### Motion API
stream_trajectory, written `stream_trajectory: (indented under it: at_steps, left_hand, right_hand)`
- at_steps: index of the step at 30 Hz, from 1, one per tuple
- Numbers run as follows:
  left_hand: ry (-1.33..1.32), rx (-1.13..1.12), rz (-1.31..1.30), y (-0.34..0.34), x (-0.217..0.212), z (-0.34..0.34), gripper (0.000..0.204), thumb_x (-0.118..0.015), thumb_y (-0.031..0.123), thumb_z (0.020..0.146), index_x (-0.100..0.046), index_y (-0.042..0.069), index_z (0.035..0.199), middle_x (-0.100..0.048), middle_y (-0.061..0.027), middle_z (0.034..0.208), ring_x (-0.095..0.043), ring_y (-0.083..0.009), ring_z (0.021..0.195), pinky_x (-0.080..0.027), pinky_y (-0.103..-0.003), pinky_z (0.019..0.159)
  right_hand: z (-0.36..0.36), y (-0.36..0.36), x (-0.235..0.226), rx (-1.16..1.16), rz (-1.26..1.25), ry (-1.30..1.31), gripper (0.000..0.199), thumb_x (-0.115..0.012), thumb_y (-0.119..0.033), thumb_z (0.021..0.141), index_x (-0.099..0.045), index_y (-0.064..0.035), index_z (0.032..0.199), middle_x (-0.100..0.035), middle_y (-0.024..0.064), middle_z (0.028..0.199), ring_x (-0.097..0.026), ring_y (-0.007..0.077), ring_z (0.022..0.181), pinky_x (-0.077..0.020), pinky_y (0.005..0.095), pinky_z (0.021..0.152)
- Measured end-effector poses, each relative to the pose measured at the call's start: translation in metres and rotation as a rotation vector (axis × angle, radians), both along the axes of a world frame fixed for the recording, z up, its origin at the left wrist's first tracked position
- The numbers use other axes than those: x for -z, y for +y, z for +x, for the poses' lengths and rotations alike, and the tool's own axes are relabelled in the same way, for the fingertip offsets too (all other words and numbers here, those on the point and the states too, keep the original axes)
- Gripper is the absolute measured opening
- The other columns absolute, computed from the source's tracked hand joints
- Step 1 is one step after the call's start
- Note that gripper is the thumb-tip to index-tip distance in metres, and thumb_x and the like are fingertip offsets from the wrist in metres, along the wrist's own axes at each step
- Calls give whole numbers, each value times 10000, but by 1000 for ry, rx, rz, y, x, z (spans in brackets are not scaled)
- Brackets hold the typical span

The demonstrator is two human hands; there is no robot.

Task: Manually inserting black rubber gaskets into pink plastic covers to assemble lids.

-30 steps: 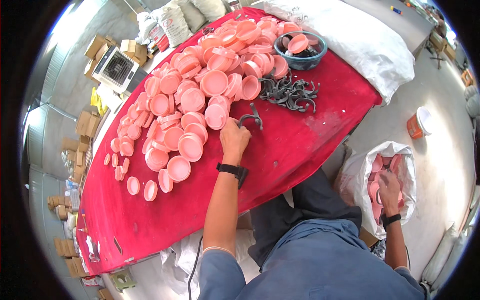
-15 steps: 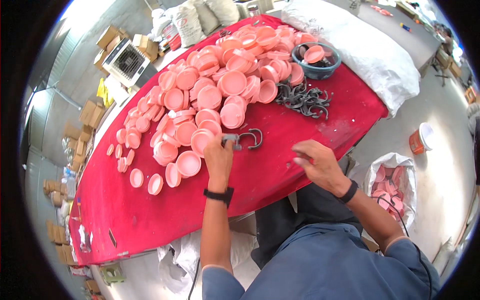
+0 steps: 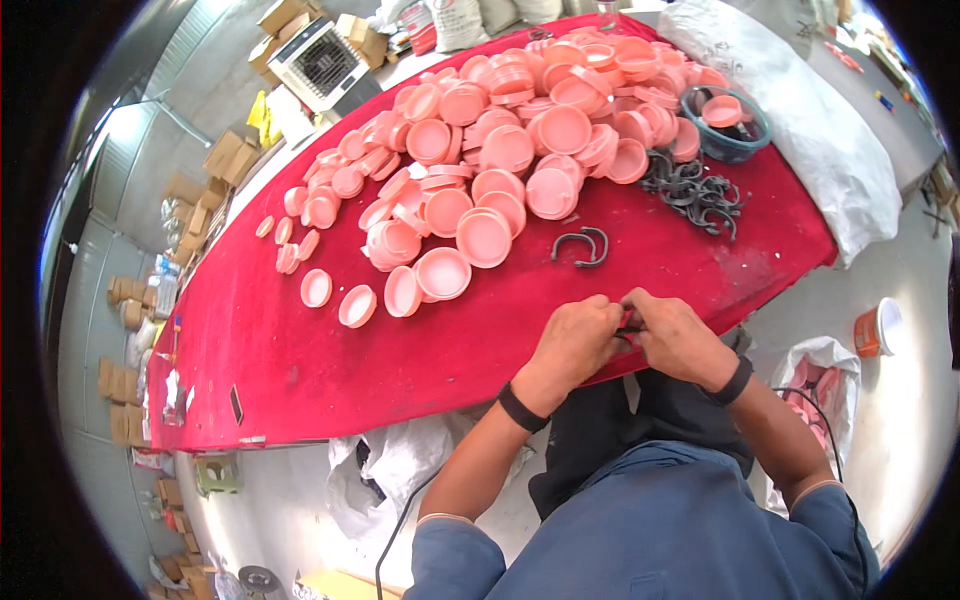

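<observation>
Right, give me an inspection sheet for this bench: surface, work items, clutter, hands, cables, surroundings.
Surface: red-covered table, bare along the near edge.
Work items: small dark piece pinched between both hands, mostly hidden; curved dark metal clips lying just beyond; tangled clip pile; heap of pink round lids.
Clutter: teal bowl holding pink lids; stray lids toward the left end.
Hands: left hand and right hand touching at the table edge, fingers closed on the piece.
Cables: thin dark cord below the left arm.
Surroundings: white sack with pink lids, orange cup, cardboard boxes, white bag.
</observation>
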State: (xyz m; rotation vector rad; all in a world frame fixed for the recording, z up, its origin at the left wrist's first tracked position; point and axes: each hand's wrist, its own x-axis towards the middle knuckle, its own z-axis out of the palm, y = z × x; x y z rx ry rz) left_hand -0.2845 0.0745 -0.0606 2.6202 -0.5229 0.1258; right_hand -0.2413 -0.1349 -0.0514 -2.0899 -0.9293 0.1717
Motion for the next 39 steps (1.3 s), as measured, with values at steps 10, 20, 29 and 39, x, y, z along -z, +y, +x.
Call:
stream_trajectory:
  at_steps: [10, 20, 29, 39]
  left_hand:
    - [-274, -674, 191, 129, -3, 59, 898, -995, 390, 760, -604, -8, 1463, -695, -247, 1322, -677, -426, 1222, -568, -522, 1014]
    - [-154, -741, -132, 124, 0, 61, 870, -973, 359, 806, -558, 0, 1481, -655, -240, 1344, -653, -384, 1237, -557, -471, 1067]
    - [142, -528, -851, 55, 47, 4, 882, -991, 180, 767, -493, -38, 1461, -673, -187, 1363, -686, -260, 1259, -570, -390, 1094]
    - [42, -580, -21, 65, 30, -37, 1063, -1007, 320, 695, -512, -49, 1560, -649, -260, 1440, -641, -403, 1341, -535, -505, 1142]
  right_hand:
    - [-11, -81, 44, 203, 259, 901, 480, -614, 89, 958, -638, 16, 1432, -685, 91, 1141, -678, 153, 957, -666, 320, 785]
    - [-14, -95, 50, 323, 310, 945, 446, -609, 29, 1013, -556, -13, 1453, -642, 84, 1130, -683, 181, 987, -671, 347, 784]
    - [2, -49, 38, 260, 436, 919, 402, -549, -51, 1099, -555, -21, 1500, -641, 87, 1104, -723, 191, 956, -677, 348, 767]
    - [10, -25, 45, 395, 326, 671, 198, -592, -150, 1112, -680, 7, 1193, -720, 79, 894, -740, 178, 803, -596, 339, 658]
